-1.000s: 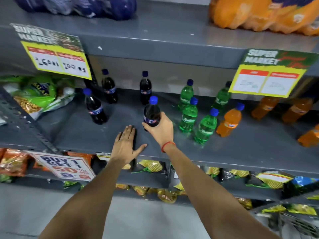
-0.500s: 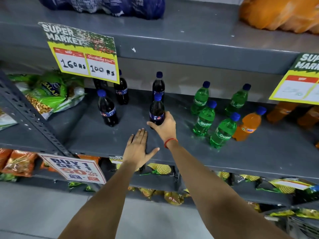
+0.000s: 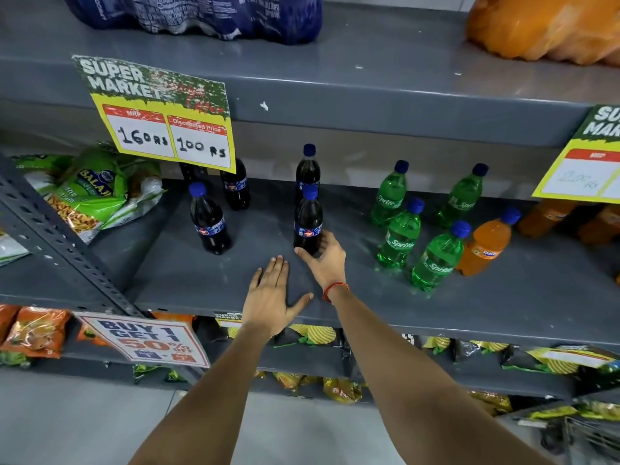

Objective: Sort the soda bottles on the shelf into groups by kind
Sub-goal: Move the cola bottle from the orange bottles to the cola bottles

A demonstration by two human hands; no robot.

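A grey metal shelf [image 3: 369,307] spans the frame's middle. Four green bottles [image 3: 399,234] cluster right of centre, an orange bottle [image 3: 486,245] beside them. Dark cola bottles [image 3: 209,219] stand left. At centre, the right hand [image 3: 323,260] grips one cola bottle [image 3: 308,219] at its base; the left hand [image 3: 271,293] lies flat, open, on the shelf.

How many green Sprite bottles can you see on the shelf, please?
4: back left, back right, middle, front beside the orange Fanta bottle. None seems hidden.
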